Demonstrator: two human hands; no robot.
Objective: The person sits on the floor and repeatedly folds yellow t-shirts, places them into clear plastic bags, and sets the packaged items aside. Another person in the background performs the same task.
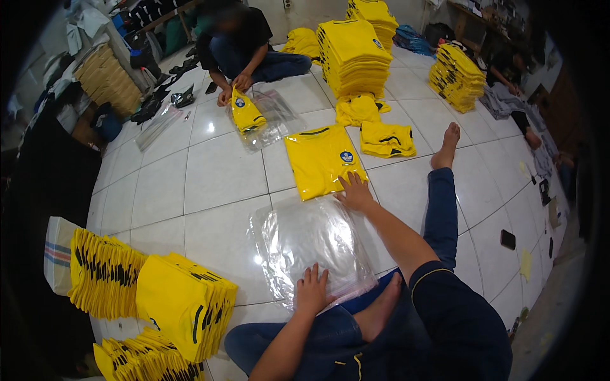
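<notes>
A stack of clear plastic bags (310, 238) lies flat on the white tiled floor in front of me. My left hand (312, 289) rests on its near edge, palm down and fingers apart, holding nothing. Past the bags is a folded yellow shirt (319, 162) in a glossy clear bag, with a round blue emblem and a dark strip at its far edge. My right hand (355, 192) touches the near right corner of this bagged shirt, fingers spread. The far end of the bag stack lies close under that hand.
Folded yellow shirts (186, 300) stand in piles at lower left. A tall stack (355, 62) and a shorter pile (456, 78) rise at the back. Loose yellow shirts (387, 139) lie nearer. Another person (243, 47) handles a yellow shirt across from me. A phone (508, 239) lies at right.
</notes>
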